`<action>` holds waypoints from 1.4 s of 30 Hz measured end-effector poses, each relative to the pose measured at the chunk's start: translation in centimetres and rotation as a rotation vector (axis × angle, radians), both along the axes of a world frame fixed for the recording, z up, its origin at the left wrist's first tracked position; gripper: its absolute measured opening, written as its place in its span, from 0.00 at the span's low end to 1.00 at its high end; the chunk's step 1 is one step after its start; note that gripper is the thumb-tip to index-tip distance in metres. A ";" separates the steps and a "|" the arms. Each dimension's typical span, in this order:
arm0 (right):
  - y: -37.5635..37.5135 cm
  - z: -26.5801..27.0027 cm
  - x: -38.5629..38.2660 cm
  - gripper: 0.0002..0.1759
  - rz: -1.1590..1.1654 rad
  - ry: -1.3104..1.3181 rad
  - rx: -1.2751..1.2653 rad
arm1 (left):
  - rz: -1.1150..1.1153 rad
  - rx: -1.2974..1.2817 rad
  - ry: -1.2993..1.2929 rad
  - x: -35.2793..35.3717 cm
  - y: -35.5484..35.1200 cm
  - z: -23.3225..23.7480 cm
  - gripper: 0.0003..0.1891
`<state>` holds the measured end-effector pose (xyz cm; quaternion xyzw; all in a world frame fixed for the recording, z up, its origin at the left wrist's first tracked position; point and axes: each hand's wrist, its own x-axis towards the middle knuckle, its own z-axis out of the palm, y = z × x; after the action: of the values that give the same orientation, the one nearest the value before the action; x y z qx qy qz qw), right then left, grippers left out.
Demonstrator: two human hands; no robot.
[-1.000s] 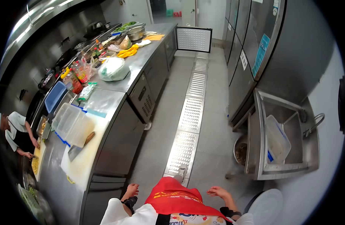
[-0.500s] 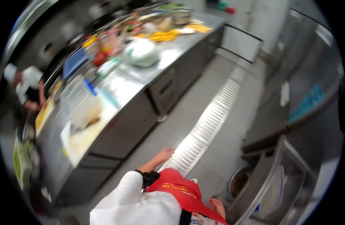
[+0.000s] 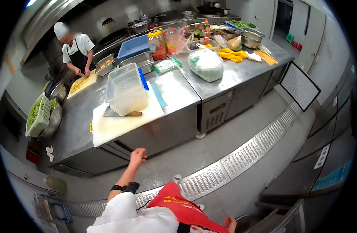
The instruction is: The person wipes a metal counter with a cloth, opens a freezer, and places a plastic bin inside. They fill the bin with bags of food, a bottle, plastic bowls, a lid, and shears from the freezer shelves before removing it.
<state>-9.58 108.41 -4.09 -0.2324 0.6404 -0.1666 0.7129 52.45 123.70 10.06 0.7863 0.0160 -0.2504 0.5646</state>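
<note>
My left hand (image 3: 138,155), with a black band on the wrist, hangs in front of the metal counter (image 3: 174,86) with its fingers curled and nothing visible in them. By the red apron (image 3: 178,200), low in the view, my right hand (image 3: 229,224) has bent fingers and shows no object. Nearest my left hand on the counter is a white cutting board (image 3: 108,126). On the board stand a clear plastic container (image 3: 126,87) with a blue clip and a cleaver (image 3: 124,113) with a wooden handle. Neither hand touches them.
A co-worker (image 3: 78,50) cuts food on another board (image 3: 82,84) at the far left. Along the counter are a bagged bundle (image 3: 205,64), a blue tub (image 3: 133,46), jars and yellow cloths (image 3: 232,55). Floor grating (image 3: 240,158) crosses the aisle; dark cabinets (image 3: 302,167) stand right.
The view has swung left toward the counter and sharpened. My left hand now appears farther left and higher, in front of the counter. My right hand is lower in the view.
</note>
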 end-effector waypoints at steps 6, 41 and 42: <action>-4.4 -4.6 6.9 0.23 0.014 -0.090 0.065 | 0.166 -0.237 -0.301 15.2 3.4 6.1 0.17; -8.1 -2.0 29.9 0.10 0.232 0.141 -0.039 | -0.109 0.135 -0.051 40.9 -1.1 14.4 0.23; -8.2 -1.6 30.7 0.10 0.246 0.122 -0.049 | -0.100 0.117 -0.050 40.8 -1.5 14.6 0.23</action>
<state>21.12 100.19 -5.73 -0.3362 0.6449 -0.0789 0.6818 93.27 122.23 24.62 0.8237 -0.0230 -0.2574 0.5048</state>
